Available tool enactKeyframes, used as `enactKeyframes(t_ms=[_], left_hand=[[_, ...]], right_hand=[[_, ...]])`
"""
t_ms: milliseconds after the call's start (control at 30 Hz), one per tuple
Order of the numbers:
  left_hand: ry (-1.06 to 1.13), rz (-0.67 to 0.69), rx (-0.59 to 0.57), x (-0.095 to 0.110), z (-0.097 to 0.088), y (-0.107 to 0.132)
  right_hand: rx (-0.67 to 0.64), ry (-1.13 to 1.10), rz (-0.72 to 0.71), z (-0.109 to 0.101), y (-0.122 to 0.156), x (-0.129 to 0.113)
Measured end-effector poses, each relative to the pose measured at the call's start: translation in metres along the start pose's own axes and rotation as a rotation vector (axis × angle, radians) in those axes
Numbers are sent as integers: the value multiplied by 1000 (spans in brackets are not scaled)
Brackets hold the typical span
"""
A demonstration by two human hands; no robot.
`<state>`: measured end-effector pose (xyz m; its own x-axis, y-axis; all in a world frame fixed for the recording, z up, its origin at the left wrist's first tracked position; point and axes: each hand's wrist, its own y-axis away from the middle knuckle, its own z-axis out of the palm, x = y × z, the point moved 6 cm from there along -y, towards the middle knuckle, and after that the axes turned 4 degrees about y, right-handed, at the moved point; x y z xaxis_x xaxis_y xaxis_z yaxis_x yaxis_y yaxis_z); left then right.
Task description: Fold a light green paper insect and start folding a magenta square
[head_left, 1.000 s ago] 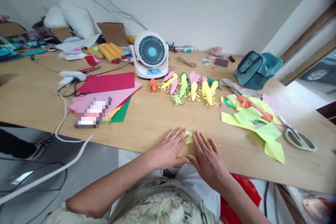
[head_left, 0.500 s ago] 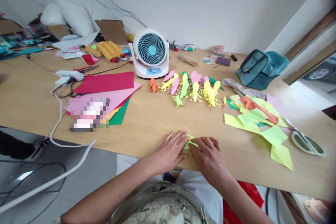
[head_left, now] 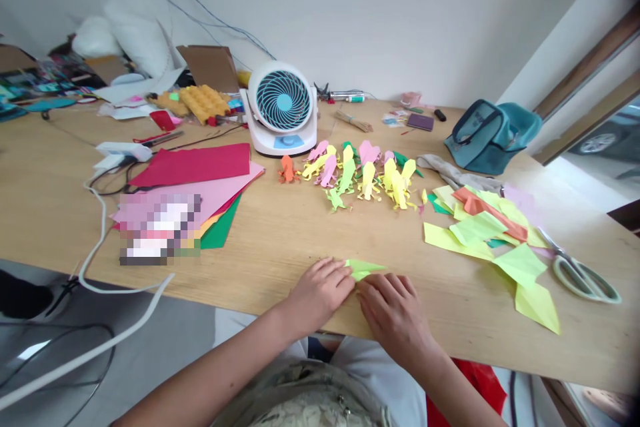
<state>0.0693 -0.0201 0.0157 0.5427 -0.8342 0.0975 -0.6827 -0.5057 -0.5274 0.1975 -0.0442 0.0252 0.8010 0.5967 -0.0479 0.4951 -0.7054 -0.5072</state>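
A small folded piece of light green paper (head_left: pixel 364 267) lies near the front edge of the wooden table (head_left: pixel 280 233). My left hand (head_left: pixel 320 290) rests beside it with curled fingers pinching its left end. My right hand (head_left: pixel 393 310) lies just below and right of it, fingers bent, fingertips pressing on the paper's lower edge. Both hands touch the paper and nearly meet each other.
Several small folded paper figures (head_left: pixel 360 173) stand mid-table before a white desk fan (head_left: pixel 283 107). Coloured paper sheets (head_left: pixel 195 180) lie left, yellow-green scraps (head_left: pixel 495 233) and scissors (head_left: pixel 580 270) right, a teal bag (head_left: pixel 487 133) behind. A white cable (head_left: pixel 100 240) hangs over the front edge.
My hands went from lying flat over the green paper to curled, pinching it. More of the folded paper now shows between and above the fingers.
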Motion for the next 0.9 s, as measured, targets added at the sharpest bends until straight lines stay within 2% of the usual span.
enactKeyframes(t_ms=[233, 533, 767, 900], left_hand=[[0, 39, 43, 0, -8, -1], [-28, 37, 32, 1, -14, 7], [6, 4, -14, 4, -18, 7], [25, -8, -84, 6, -16, 10]], right_hand=[[13, 59, -20, 4, -6, 8], [0, 23, -50, 3, -2, 0], [-34, -56, -12, 0, 4, 1], [-69, -52, -12, 0, 5, 3]])
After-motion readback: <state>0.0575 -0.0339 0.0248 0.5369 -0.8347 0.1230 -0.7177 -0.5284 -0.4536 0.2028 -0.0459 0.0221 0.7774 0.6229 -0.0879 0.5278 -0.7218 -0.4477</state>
